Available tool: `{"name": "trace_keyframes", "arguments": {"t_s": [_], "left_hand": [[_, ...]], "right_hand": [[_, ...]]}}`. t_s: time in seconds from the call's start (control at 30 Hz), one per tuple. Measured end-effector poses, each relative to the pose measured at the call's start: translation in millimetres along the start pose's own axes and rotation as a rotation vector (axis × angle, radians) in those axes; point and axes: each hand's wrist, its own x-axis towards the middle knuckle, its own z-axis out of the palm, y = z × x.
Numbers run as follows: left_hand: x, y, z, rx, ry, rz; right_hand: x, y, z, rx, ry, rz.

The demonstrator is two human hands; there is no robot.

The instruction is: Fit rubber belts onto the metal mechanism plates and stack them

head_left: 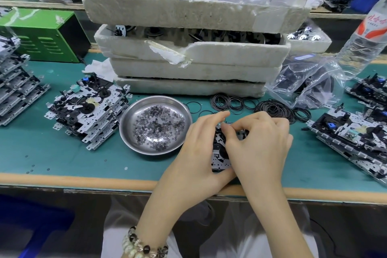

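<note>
A metal mechanism plate (218, 153) lies on the green mat near the front edge, mostly hidden under both hands. My left hand (199, 148) grips its left side, thumb under the near edge. My right hand (257, 142) lies over the plate with fingers curled, pinching at a small part on its far end. A pile of black rubber belts (272, 109) lies just behind the hands. A stack of finished plates (90, 111) stands at the left, and more plates (351, 138) lie at the right.
A steel dish (134, 111) full of small washers sits left of the hands. White foam trays (188, 65) are stacked behind, topped by a clear plastic tray. A plastic bag of belts (307, 81), a water bottle (362, 35) and a green box (39, 35) stand around.
</note>
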Motion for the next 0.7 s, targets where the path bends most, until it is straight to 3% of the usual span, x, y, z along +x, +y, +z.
{"name": "trace_keyframes", "arguments": {"t_s": [0.37, 0.57, 0.7], "left_hand": [[1, -1, 1, 0.003, 0.020, 0.003], [0, 0, 0, 0.000, -0.007, -0.016], [1, 1, -1, -0.011, -0.007, -0.024]], "right_hand": [[2, 2, -4, -0.035, -0.047, 0.016], [-12, 1, -8, -0.129, 0.142, -0.189], [-10, -1, -11, -0.197, 0.134, -0.321]]}}
